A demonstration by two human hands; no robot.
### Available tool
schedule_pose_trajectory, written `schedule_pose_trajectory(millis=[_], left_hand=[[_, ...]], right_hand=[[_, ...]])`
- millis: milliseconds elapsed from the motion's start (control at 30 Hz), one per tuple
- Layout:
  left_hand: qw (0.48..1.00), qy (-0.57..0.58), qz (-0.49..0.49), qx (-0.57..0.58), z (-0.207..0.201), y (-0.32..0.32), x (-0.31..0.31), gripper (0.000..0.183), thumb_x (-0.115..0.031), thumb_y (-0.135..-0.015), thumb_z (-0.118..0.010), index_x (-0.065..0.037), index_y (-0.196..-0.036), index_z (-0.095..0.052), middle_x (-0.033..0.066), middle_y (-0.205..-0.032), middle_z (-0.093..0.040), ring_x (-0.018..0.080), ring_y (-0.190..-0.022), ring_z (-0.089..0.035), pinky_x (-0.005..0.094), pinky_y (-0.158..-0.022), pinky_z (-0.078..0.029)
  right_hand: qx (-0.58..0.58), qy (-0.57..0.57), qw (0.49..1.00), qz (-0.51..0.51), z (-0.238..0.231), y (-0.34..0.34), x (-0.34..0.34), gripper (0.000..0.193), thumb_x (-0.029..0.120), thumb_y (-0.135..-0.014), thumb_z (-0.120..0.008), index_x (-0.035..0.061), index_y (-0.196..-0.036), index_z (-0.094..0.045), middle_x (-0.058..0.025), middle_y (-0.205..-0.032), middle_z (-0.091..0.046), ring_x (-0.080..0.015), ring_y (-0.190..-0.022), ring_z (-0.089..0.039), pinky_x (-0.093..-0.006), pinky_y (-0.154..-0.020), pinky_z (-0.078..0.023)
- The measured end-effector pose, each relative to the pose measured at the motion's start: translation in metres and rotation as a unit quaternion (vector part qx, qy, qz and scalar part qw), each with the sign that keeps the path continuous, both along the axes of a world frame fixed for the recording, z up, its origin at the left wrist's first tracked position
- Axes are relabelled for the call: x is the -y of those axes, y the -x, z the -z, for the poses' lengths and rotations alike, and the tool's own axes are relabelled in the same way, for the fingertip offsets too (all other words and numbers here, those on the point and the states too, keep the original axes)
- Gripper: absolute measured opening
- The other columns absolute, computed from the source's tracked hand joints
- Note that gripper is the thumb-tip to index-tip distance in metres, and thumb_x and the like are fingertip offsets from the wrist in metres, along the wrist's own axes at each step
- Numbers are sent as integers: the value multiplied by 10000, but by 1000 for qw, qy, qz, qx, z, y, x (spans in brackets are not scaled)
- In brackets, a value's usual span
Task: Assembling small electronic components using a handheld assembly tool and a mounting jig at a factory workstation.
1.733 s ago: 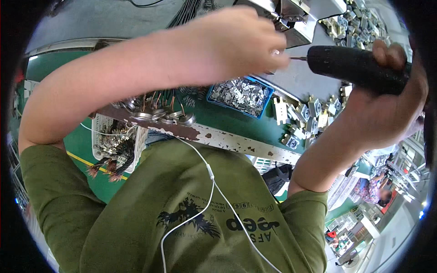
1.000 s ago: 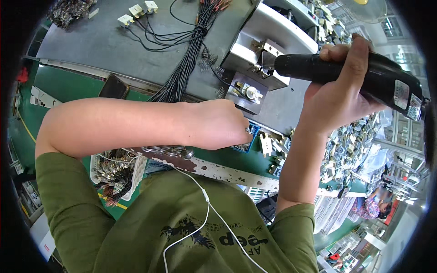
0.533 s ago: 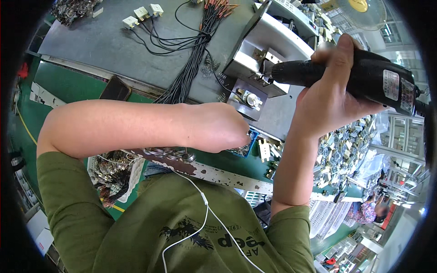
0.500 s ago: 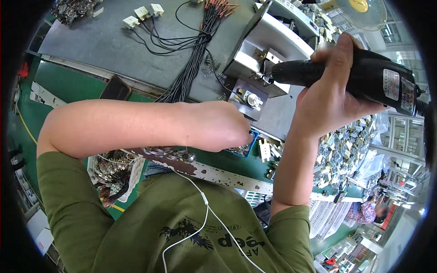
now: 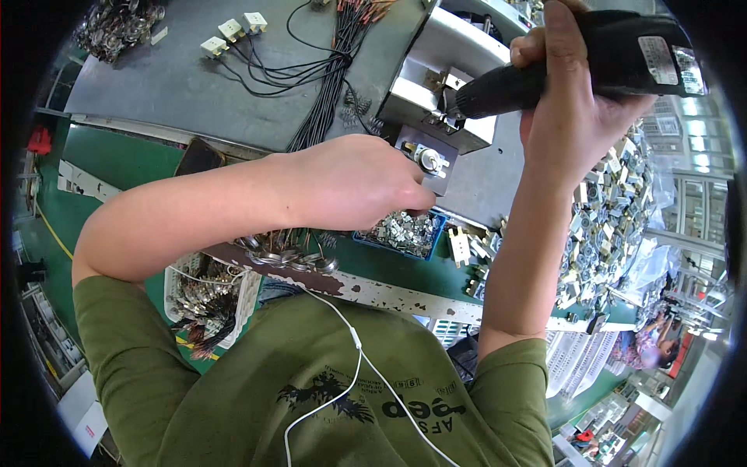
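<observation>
My right hand [image 5: 574,117] is wrapped round a black electric screwdriver [image 5: 507,89], its tip pointing left into a bent sheet-metal fixture [image 5: 420,92]. My left hand [image 5: 354,179] is closed, fingers curled down between a dark metal block and a blue bin [image 5: 437,240] of small metal pieces. Whatever its fingertips may hold is hidden. On the block sits a small part with a round metal disc [image 5: 429,161]. A bundle of black cables [image 5: 320,109] runs behind the left hand, some ending in cream-coloured connector blocks [image 5: 231,31].
A large heap of cream and metal parts [image 5: 599,226] lies at the right. Round metal parts [image 5: 288,255] line the chipped bench edge [image 5: 373,294]. A white basket of parts [image 5: 247,300] stands lower left. A dark phone-like object [image 5: 200,156] lies at the bench's near edge. Another person [image 5: 646,346] is far right.
My left hand has moved up, uncovering more of the blue bin, its fingers now beside the block. My right hand and the screwdriver have shifted upward in the view, with the tip still at the fixture.
</observation>
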State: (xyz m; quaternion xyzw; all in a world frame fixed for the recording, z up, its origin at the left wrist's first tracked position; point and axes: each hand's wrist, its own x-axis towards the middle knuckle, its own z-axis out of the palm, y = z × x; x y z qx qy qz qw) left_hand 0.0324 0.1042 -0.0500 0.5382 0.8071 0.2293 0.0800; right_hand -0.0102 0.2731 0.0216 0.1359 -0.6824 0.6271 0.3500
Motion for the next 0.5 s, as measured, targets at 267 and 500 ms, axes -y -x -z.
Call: schedule_pose_trajectory(millis=[267, 500], left_hand=[[999, -31, -25, 14, 2, 2, 0, 125, -32, -773, -633, -26, -886, -686, 139, -841, -691, 361, -839, -702, 478, -712, -569], [999, -18, -24, 14, 2, 2, 2, 112, -34, -789, -619, -20, -880, -682, 145, -837, -691, 363, -831, -703, 475, -706, -570]], right_hand=[[-2, 62, 997, 44, 0, -4, 12, 299, -58, -879, -712, 6, -1106, -528, -92, -865, -669, -127, -587, -614, -244, -511, -493], [50, 26, 997, 47, -7, -6, 12, 348, -62, -874, -714, 11, -1132, -492, -102, -902, -678, -130, -622, -629, -245, -526, -509]])
